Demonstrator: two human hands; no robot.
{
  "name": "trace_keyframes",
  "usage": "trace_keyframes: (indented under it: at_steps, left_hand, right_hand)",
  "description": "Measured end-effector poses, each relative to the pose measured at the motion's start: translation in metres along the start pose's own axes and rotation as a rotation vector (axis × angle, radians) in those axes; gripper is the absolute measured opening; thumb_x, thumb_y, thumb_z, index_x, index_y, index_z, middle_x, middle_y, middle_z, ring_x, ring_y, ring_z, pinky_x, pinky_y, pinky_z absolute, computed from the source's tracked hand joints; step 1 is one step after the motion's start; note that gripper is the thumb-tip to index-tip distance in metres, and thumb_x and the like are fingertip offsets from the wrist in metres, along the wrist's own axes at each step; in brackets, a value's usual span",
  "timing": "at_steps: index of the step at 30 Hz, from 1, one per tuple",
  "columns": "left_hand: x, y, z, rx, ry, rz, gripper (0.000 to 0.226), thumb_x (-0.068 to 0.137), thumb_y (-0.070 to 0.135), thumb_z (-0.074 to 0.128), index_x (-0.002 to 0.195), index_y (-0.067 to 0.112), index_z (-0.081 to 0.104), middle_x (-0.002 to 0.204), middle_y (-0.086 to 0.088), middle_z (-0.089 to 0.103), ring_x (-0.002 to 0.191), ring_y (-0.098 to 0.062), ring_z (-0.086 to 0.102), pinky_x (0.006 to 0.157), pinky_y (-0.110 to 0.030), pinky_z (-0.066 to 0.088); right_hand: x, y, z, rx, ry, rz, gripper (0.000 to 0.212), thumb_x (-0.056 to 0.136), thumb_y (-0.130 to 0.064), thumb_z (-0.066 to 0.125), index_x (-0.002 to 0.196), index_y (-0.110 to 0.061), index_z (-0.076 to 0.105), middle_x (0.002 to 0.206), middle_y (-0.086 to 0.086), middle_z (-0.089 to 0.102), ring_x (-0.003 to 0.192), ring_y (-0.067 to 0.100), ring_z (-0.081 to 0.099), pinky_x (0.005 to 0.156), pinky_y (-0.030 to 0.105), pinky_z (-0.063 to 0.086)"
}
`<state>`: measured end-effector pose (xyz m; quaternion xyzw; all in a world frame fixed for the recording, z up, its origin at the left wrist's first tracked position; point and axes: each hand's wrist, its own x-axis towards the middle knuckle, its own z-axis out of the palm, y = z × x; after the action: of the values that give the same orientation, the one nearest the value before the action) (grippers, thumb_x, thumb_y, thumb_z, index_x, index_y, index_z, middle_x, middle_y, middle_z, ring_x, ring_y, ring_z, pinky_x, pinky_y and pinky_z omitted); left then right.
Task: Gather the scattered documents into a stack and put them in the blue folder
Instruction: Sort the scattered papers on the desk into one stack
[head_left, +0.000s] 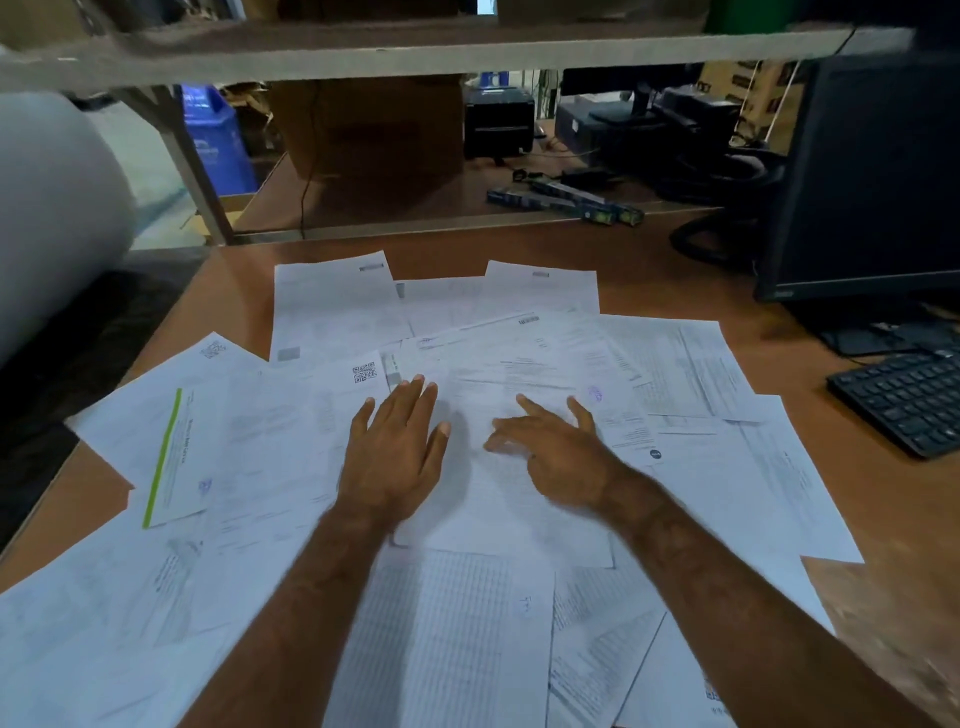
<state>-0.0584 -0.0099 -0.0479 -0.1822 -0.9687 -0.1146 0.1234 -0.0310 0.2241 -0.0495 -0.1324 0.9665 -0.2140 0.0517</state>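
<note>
hands (467, 447) spread flat on scattered documents (322, 317), print blurred, qr code (364, 372) visible

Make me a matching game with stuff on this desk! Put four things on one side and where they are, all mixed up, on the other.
Things:
1. keyboard
2. monitor
3. paper with green stripe
4. left hand

Places:
A. left side of the paper pile
B. flat on the middle papers
C. right edge of the desk
D. standing at the far right

Pairs: 1-C, 2-D, 3-A, 4-B
</note>
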Motion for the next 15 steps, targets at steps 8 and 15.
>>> trace_keyframes:
  at_steps: [8,15]
  left_hand:
    - [-0.012,-0.001,0.011,-0.011,0.014,0.019,0.064,0.1,0.049,0.029,0.145,0.011,0.054,0.154,-0.01,0.05,0.141,-0.029,0.049,0.114,-0.057,0.034]
    - [-0.015,0.001,0.018,0.011,-0.005,0.011,0.062,0.099,0.049,0.031,0.142,0.012,0.056,0.149,-0.01,0.055,0.135,-0.029,0.055,0.109,-0.059,0.04]
  right_hand:
    - [-0.006,0.006,-0.007,-0.17,0.233,0.466,0.054,0.094,-0.051,0.058,0.142,-0.027,0.047,0.144,0.011,0.049,0.128,0.035,0.047,0.103,0.046,0.041]
    - [0.012,0.007,-0.029,0.173,0.179,0.55,0.055,0.074,-0.048,0.083,0.122,-0.04,0.055,0.13,0.007,0.059,0.114,0.029,0.06,0.098,0.043,0.054]
